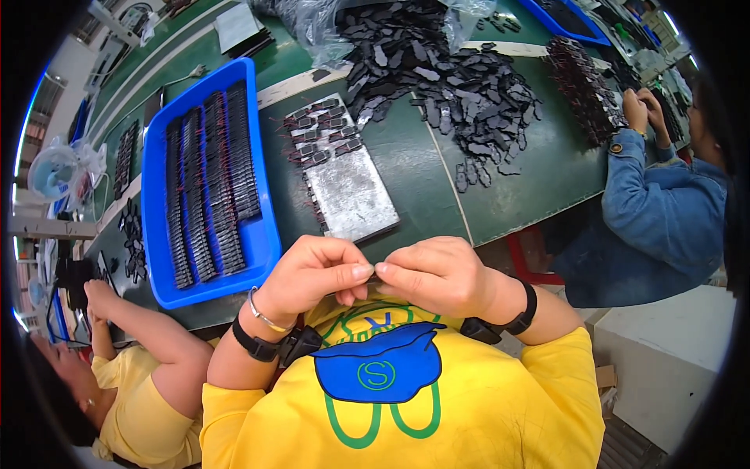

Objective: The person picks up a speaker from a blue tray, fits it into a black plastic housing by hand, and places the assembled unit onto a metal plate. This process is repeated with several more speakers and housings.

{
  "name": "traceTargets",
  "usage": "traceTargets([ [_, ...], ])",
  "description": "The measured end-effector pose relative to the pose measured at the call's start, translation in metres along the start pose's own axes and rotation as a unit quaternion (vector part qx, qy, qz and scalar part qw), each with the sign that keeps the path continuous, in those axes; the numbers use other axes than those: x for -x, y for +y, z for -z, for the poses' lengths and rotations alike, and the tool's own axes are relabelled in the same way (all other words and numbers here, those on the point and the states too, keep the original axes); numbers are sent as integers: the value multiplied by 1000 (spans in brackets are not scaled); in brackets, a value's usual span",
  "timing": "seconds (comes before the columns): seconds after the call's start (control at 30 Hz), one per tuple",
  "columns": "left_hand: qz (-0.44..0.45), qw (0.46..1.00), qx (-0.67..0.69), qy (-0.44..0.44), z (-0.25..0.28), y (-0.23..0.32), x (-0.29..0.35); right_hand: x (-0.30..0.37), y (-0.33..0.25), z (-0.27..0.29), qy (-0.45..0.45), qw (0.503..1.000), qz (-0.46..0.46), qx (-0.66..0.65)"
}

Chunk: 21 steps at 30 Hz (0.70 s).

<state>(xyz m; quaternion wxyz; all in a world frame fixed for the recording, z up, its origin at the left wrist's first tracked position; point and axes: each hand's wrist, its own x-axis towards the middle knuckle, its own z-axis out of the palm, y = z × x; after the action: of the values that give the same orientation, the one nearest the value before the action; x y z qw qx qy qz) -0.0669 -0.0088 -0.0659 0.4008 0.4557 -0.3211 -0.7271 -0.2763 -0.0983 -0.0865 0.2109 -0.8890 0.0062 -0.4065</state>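
My left hand (322, 270) and my right hand (441, 270) meet at the thumb tips in front of my chest, just off the table's near edge. The fingers of both are closed in a pinch. Whatever sits between them, if anything, is too small or hidden to make out. Just beyond my hands lies a silvery metal plate (355, 199). On its far end rest several small black parts (324, 129) with red wires. To the left, close to my left hand, a blue tray (269, 242) holds long rows of black wired parts (207, 172).
A big heap of flat black pieces (476, 102) spreads over the green table (547, 184), with clear plastic bags (301, 31) behind it. One co-worker in a denim jacket (656, 211) handles wired parts at right. Another, in yellow (148, 399), works at left.
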Motion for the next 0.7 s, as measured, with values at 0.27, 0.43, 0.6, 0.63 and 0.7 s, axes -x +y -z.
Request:
traceTargets([
  [0.27, -44, 999, 19, 14, 4, -9, 5, 10, 25, 51, 15, 961, -267, 70],
  [0.43, -46, 998, 28, 21, 0, -10, 1, 20, 47, 61, -41, 918, -357, 169],
  [0.6, -42, 999, 20, 15, -2, -10, 1, 8, 66, 60, -149, 894, -339, 255],
  [0.63, -39, 999, 16, 14, -2, -10, 2, 6, 70, 62, -182, 888, -330, 265],
  [0.7, -36, 999, 9, 16, -3, -9, 5, 1, 72, 62, -216, 882, -317, 274],
])
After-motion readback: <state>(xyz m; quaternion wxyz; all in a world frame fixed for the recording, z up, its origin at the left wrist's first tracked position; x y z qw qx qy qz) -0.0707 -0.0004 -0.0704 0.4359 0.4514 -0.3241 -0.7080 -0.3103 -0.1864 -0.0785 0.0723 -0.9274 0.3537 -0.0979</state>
